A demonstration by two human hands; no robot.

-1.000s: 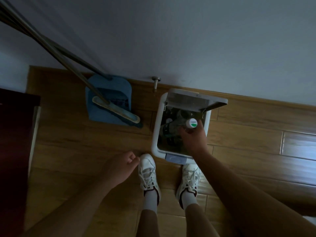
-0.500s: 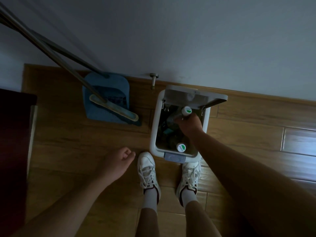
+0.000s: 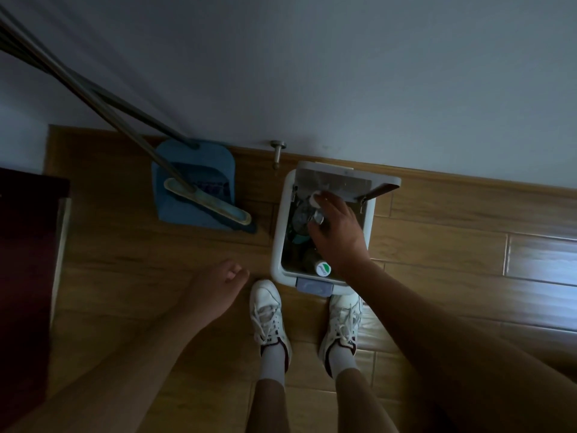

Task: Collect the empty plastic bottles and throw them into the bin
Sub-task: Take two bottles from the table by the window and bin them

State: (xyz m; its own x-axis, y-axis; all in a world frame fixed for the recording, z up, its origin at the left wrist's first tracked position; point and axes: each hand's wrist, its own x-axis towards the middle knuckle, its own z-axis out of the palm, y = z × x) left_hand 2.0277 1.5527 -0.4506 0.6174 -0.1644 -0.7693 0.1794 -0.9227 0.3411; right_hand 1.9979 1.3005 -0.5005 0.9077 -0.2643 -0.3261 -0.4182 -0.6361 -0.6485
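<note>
Head view, looking straight down at a wooden floor point(image 3: 437, 254) along a pale wall. Centre right: a white pedal bin point(image 3: 277, 245) with its lid point(image 3: 337, 184) raised against the wall. The right hand point(image 3: 335, 232) reaches into the bin's opening, palm down, fingers spread over a clear plastic bottle point(image 3: 304, 215) lying in the upper part of the bin; the bottle's body shows just left of the fingers and its white cap point(image 3: 313, 197) sits at the fingertips, touching or nearly so. Whether the hand grips the bottle or has let it go cannot be told. A second bottle's white-and-green cap point(image 3: 323, 269) shows at the bin's lower edge, just below and left of the wrist, beside other dark contents too dim to identify. The left hand point(image 3: 215, 287), lower centre left, hangs loosely curled and holds nothing, well apart from the bin. Two white sneakers point(image 3: 268, 310) stand just below the bin, the right one touching the pedal point(image 3: 313, 285). Upper left: a blue dustpan point(image 3: 193, 179) with a broom point(image 3: 209, 201) resting across it
</note>
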